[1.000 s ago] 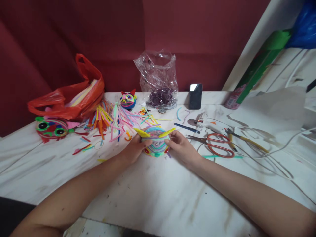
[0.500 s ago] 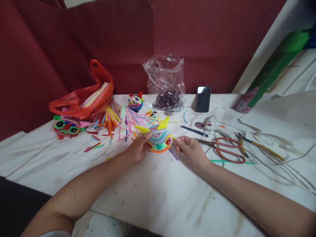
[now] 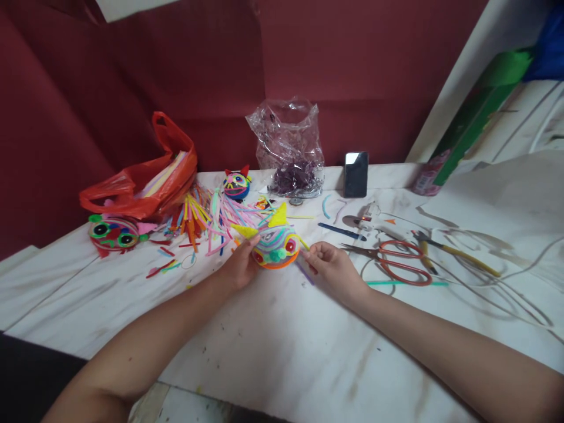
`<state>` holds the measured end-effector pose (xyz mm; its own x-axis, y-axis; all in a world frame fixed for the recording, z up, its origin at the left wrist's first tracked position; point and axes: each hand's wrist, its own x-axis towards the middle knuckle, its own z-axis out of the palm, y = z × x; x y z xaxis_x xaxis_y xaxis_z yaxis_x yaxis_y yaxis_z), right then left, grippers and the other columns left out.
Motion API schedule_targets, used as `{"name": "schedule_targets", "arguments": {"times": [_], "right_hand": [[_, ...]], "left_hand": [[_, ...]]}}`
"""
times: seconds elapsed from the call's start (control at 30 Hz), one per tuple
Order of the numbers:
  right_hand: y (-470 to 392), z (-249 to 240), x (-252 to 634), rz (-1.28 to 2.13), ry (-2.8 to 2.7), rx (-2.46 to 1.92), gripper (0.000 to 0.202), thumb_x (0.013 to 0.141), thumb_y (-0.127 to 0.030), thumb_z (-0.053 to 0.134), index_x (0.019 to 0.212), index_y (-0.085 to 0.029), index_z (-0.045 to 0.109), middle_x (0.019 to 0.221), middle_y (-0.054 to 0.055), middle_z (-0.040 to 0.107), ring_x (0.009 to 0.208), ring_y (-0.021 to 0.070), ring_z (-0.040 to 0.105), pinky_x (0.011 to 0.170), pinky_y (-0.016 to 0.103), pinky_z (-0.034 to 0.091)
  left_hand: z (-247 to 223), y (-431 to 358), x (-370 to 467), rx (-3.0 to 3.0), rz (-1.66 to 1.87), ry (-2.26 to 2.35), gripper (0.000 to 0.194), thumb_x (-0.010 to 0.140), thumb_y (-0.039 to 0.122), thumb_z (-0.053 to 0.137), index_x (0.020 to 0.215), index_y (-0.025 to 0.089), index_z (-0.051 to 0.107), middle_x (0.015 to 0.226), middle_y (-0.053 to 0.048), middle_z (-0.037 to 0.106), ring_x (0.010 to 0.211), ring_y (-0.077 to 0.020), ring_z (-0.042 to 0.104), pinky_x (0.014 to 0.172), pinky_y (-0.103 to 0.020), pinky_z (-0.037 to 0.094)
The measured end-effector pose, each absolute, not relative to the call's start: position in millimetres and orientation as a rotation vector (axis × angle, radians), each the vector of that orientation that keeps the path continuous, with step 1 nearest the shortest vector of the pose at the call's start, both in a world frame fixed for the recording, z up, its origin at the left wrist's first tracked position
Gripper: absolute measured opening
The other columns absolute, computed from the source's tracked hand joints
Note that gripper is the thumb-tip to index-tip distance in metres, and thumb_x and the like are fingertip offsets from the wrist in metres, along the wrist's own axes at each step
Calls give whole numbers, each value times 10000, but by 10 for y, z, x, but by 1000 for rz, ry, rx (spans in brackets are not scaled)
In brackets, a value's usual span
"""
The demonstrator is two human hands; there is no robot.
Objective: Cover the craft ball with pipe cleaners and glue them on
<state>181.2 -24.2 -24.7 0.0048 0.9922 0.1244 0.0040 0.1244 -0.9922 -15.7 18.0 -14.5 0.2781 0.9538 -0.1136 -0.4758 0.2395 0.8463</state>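
Observation:
A round animal-face craft (image 3: 275, 245) in pastel stripes, with yellow pointed ears, red eyes and an orange lower edge, is at the middle of the head view. My left hand (image 3: 245, 260) is closed on its left side, near the base of the left ear. At its right side, my right hand (image 3: 325, 262) pinches a thin yellow strip (image 3: 304, 242) that reaches to the craft near the right eye. A purple strip (image 3: 305, 274) lies below, between the craft and my right hand.
Scissors (image 3: 403, 261), pliers (image 3: 458, 258) and a glue gun (image 3: 369, 212) with cables lie at the right. Behind are a phone (image 3: 355, 174) and a clear bag (image 3: 294, 147). Leftward are pipe cleaners (image 3: 194, 220), a red bag (image 3: 165, 187) and two finished faces (image 3: 115, 234).
The view has shifted slightly, moving the scene left. The craft has tilted in my left hand, and the yellow strip between it and my right hand shows longer.

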Motion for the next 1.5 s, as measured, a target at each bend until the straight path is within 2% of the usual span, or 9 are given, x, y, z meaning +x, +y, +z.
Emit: {"name": "schedule_targets", "arguments": {"times": [0.23, 0.4, 0.53, 0.7, 0.83, 1.03, 1.1, 1.2, 1.5], "right_hand": [[-301, -180, 1871, 510, -1685, -1003, 105, 862, -283, 526, 820, -226, 604, 774, 43, 632, 671, 164, 554, 624, 310, 461], [-272, -169, 1918, 177, -1929, -805, 143, 881, -157, 481, 943, -238, 582, 871, 64, 613, 871, 200, 566, 729, 338, 485], [-269, -184, 1934, 95, -2000, -811, 131, 893, -163, 483, 951, -231, 579, 910, 80, 601, 876, 200, 555, 721, 322, 480], [-300, -160, 1905, 206, -1981, -840, 153, 919, -210, 432, 841, -227, 563, 839, 72, 593, 816, 197, 547, 710, 326, 462], [-254, -130, 1923, 405, -1683, -999, 150, 915, -314, 449, 806, -226, 503, 776, 41, 581, 719, 176, 537, 672, 316, 437], [-48, -163, 2054, 706, -1368, -1260, 350, 871, -503, 433, 669, -220, 482, 613, -1, 530, 608, 162, 499, 619, 313, 395], [-5, -206, 2054, 787, -1328, -1275, 303, 817, -496, 509, 705, -215, 501, 626, -11, 527, 599, 155, 494, 601, 309, 397], [4, -270, 2003, 918, -1245, -1196, 294, 732, -448, 617, 886, -219, 517, 740, -19, 536, 649, 150, 521, 599, 303, 434], [-140, -217, 1909, 1020, -1378, -1107, 254, 781, -391, 557, 949, -201, 575, 806, 13, 588, 701, 151, 526, 637, 303, 459]], "left_hand": [[-133, 124, -75, 955, 1102, 680, 424, 767, 313, 667, 1158, 159, 614, 1111, -90, 699, 1091, -258, 624, 941, -371, 496], [-145, 84, -7, 1006, 1118, 741, 522, 750, 275, 696, 1238, 163, 550, 1176, -112, 663, 1096, -263, 614, 943, -396, 482], [-150, 80, 2, 1026, 1101, 746, 539, 754, 277, 696, 1255, 162, 533, 1182, -122, 657, 1107, -268, 608, 936, -397, 480], [-160, 87, -11, 1028, 1106, 716, 524, 760, 262, 691, 1251, 167, 536, 1171, -116, 666, 1095, -257, 617, 937, -389, 482], [-165, 110, -54, 996, 1091, 704, 438, 765, 291, 677, 1172, 153, 596, 1078, -100, 708, 1046, -252, 644, 923, -377, 498], [-169, 178, -158, 914, 1076, 714, 298, 734, 337, 672, 979, 168, 676, 983, -60, 739, 978, -246, 672, 827, -331, 543], [-174, 184, -175, 936, 1066, 689, 303, 726, 344, 679, 973, 170, 680, 1006, -58, 734, 969, -235, 673, 792, -303, 547], [-185, 171, -176, 994, 1029, 633, 382, 698, 343, 710, 1034, 166, 669, 1087, -76, 709, 1001, -241, 659, 826, -310, 538], [-249, 170, -210, 1103, 943, 516, 582, 654, 306, 760, 1194, 189, 576, 1152, -108, 667, 1030, -267, 640, 867, -372, 521]]}}
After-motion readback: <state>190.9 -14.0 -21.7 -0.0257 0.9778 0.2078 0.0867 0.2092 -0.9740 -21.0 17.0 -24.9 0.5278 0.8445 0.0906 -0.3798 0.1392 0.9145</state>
